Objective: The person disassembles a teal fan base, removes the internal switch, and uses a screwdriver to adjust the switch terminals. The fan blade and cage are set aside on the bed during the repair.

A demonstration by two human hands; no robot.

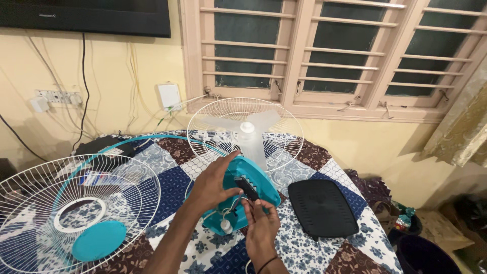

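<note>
Left hand spread flat, steadying the teal fan base — right hand pinches the black switch panel above it; best eased in square, wires unpinched.

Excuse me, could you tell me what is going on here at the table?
A person has a table fan in pieces on a patterned cloth. Their left hand rests on the teal fan housing, while the right hand grips a small black switch part at its opening. The white blades sit in the rear grille. The front grille lies to the left, a black base plate to the right.
</note>
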